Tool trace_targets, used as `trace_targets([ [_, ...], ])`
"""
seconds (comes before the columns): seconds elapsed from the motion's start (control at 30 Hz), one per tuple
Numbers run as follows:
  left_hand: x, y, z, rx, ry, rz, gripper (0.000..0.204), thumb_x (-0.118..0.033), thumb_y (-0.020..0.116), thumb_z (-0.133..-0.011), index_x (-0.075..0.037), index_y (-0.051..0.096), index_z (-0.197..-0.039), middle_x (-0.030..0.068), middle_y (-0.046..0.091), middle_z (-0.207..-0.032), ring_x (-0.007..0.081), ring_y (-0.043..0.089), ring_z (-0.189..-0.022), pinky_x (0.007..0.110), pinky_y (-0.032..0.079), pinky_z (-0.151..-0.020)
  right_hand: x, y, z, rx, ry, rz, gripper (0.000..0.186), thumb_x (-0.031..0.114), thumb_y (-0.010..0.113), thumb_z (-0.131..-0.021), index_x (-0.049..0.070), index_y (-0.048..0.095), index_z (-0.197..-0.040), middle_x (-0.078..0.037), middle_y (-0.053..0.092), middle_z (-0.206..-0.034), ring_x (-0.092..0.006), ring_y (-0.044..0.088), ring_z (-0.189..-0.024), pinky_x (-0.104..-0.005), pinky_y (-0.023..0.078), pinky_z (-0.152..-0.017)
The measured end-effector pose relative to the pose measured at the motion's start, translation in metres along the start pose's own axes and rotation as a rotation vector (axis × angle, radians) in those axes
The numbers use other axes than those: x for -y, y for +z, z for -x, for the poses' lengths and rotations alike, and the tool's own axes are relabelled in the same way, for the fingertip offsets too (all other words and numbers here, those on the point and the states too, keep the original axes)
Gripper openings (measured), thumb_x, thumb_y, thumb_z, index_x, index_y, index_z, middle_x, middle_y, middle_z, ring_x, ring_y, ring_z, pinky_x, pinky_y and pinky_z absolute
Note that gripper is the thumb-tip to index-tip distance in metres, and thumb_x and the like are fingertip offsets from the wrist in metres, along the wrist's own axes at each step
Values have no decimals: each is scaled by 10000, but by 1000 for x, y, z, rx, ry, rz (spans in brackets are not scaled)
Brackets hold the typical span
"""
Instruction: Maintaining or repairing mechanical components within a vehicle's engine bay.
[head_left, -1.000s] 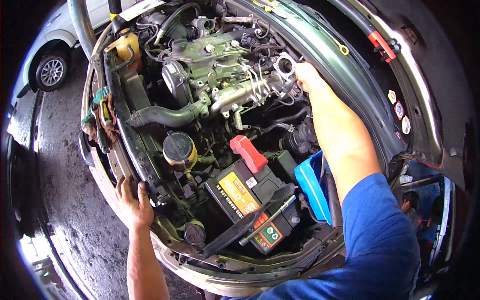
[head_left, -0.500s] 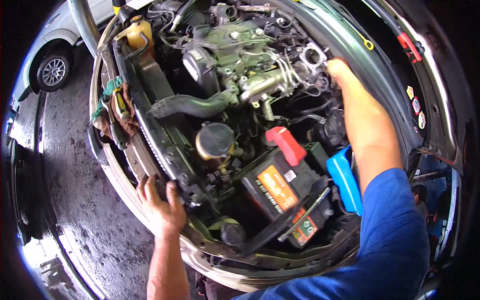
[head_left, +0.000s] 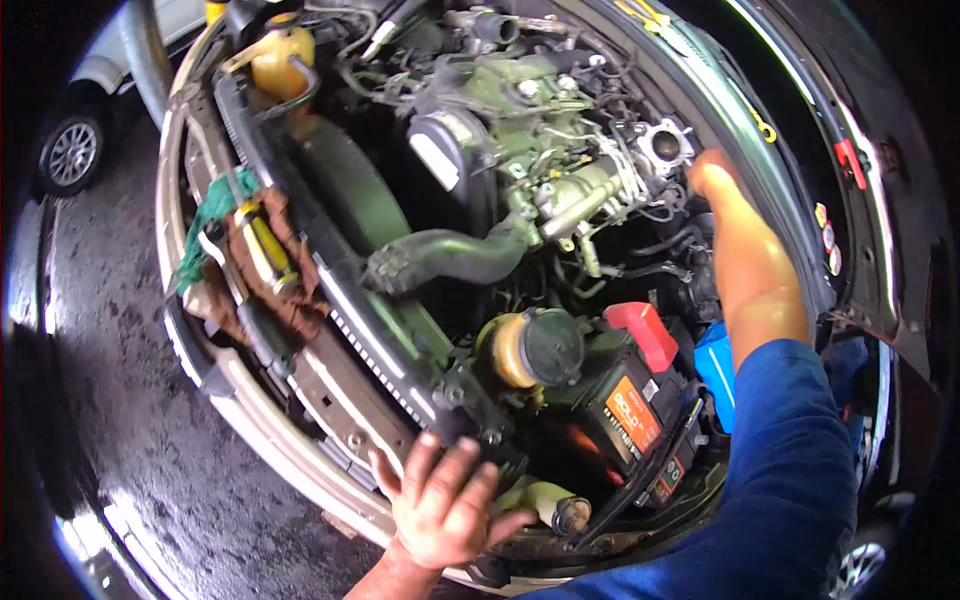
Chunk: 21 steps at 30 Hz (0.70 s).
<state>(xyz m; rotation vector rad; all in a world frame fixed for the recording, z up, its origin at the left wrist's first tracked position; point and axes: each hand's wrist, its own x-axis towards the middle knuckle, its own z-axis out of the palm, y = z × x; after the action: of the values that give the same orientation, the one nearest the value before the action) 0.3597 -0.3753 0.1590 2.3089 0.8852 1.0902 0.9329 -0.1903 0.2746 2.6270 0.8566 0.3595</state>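
My left hand (head_left: 447,505) is open, fingers spread, over the front edge of the engine bay near the radiator support (head_left: 372,352). It holds nothing. My right arm reaches deep along the back of the engine (head_left: 535,110). Only the wrist and back part of my right hand (head_left: 708,172) show, beside the round metal throttle opening (head_left: 687,150); its fingers are hidden behind the engine. Between the arms are a black-capped reservoir (head_left: 508,352) and a car battery (head_left: 607,405) with a red terminal cover (head_left: 643,335).
A screwdriver with a yellow handle (head_left: 264,245) and a ratchet (head_left: 240,290) lie on rags on the front panel. A thick black hose (head_left: 450,258) crosses the bay. A blue object (head_left: 715,372) sits beside the battery. Another car's wheel (head_left: 72,155) stands at far left.
My left hand has lifted from the front panel, its fingers now spread. The view has shifted, so the engine bay appears moved. My right arm still reaches behind the engine.
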Motion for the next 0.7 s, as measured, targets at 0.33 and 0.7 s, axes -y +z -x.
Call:
trace_targets([
  [0.33,25,-13,-16,269,356,256,364,-395,787,-665,-165,711,-936,-57,625,-777,136,593,-743,310,423,-693,9,-10,18,1,74,-54,315,153,618,-823,50,685,-1113,-213,629,-1206,-360,598,-1149,-425,499,-949],
  [0.7,25,-12,2,308,215,222,352,-291,703,-735,-119,687,-1043,42,614,-882,239,578,-886,408,437,-820,9,-8,17,-24,59,-49,333,169,590,-836,34,677,-1128,-227,618,-1219,-353,590,-1166,-418,483,-974],
])
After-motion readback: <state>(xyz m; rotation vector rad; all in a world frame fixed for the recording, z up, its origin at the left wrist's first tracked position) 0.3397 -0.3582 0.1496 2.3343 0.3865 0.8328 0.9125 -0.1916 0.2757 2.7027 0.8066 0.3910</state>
